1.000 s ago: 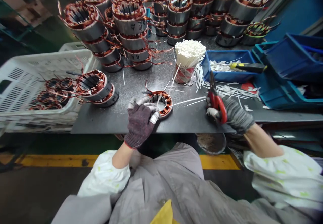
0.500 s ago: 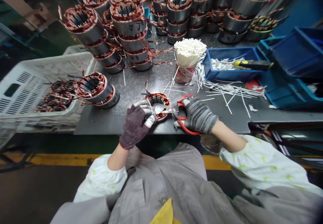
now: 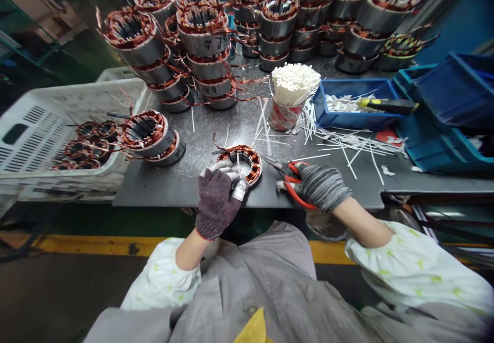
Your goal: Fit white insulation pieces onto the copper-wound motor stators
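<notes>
left hand (image 3: 219, 193): gripping copper-wound ring (image 3: 255, 169), near table (image 3: 162, 183) front edge. right hand (image 3: 322, 184): closed round red-handled snips (image 3: 292, 179), now withdrawn just beside the ring; we judge one cut made.

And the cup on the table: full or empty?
Full: white sticks crowd the mouth of the cup, packed close together, their tips standing well above it.
</notes>
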{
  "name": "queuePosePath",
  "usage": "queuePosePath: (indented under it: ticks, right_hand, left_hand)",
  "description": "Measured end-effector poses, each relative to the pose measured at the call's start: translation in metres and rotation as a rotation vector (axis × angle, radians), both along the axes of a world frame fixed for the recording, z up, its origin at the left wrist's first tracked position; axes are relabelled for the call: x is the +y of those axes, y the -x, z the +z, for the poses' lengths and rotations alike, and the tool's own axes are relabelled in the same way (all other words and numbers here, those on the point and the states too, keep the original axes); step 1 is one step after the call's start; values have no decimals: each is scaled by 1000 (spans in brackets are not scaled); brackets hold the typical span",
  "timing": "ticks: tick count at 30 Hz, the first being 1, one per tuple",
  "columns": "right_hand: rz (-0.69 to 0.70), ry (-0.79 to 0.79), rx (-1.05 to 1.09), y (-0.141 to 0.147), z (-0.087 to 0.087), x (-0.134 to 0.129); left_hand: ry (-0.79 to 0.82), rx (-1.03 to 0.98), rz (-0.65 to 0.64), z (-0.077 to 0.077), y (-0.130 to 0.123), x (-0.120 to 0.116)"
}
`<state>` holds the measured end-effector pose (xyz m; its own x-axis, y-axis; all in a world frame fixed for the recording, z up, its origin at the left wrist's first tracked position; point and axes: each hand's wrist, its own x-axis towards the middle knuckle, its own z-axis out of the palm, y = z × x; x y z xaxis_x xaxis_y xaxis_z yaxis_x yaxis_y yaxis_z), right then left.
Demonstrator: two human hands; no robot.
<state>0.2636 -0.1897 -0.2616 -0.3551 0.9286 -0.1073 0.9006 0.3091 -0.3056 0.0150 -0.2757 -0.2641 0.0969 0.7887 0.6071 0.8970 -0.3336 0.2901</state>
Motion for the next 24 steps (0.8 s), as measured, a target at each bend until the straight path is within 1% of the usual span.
queuePosePath:
  ticks: [3, 6, 8, 11, 14, 16, 18, 21, 24]
  right_hand:
    - [-10, 27, -191, 8, 12, 7]
    - [39, 34, -200, 22, 26, 16]
    - [73, 50, -224, 28, 32, 20]
    - [101, 20, -254, 25, 32, 19]
    - [106, -22, -234, 17, 30, 12]
    - [112, -29, -236, 17, 29, 9]
    - [107, -21, -260, 22, 30, 9]
    - [95, 31, -303, 27, 29, 14]
    - [55, 46, -305, 17, 27, 13]
  left_hand:
    - [-12, -2, -15, -1, 1, -1]
    - [-17, 0, -20, -1, 3, -1]
    - [-14, 1, -34, -1, 4, -1]
    - [-9, -3, -44, -1, 4, -2]
    - [-6, -4, -36, -2, 4, -2]
    - [-5, -16, -40, -3, 4, -2]
    - [-7, -28, -47, -4, 5, -2]
    - [-3, -26, -43, -3, 5, -3]
    - [25, -65, -43, -1, 4, -6]
